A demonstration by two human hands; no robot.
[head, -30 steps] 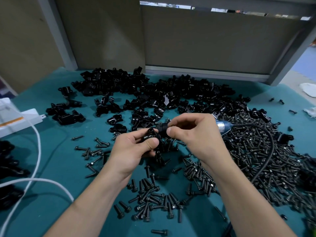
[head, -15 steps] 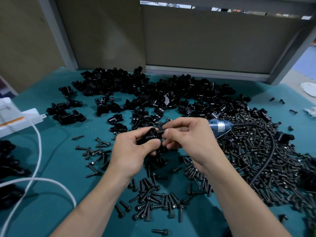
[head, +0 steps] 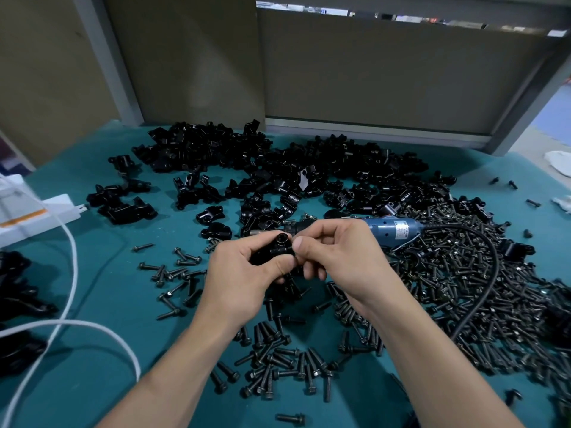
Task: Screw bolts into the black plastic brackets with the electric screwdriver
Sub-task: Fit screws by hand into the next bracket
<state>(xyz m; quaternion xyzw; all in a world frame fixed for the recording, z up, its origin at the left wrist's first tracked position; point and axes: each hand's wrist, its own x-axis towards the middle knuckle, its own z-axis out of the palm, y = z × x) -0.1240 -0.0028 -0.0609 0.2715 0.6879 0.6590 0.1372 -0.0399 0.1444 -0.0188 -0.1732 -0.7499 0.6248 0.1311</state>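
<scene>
My left hand (head: 244, 273) grips a black plastic bracket (head: 275, 249) above the middle of the teal table (head: 117, 304). My right hand (head: 336, 257) meets it from the right and pinches a small bolt (head: 291, 248) against the bracket's side with thumb and forefinger. The blue electric screwdriver (head: 392, 229) lies just beyond my right knuckles. Its dark tip (head: 268, 232) points left past the bracket. Whether my right hand touches it cannot be told.
A heap of black brackets (head: 278, 168) fills the back of the table. Loose bolts (head: 463, 288) cover the right side, and more bolts (head: 278, 359) lie below my hands. The screwdriver's black cord (head: 489, 273) curves right. A white power strip (head: 31, 217) and white cable (head: 72, 267) are at left.
My right hand no longer wraps the screwdriver, which now shows beyond its knuckles. The right fingers dropped to the bracket's side and pinch a bolt there. My left hand stayed put.
</scene>
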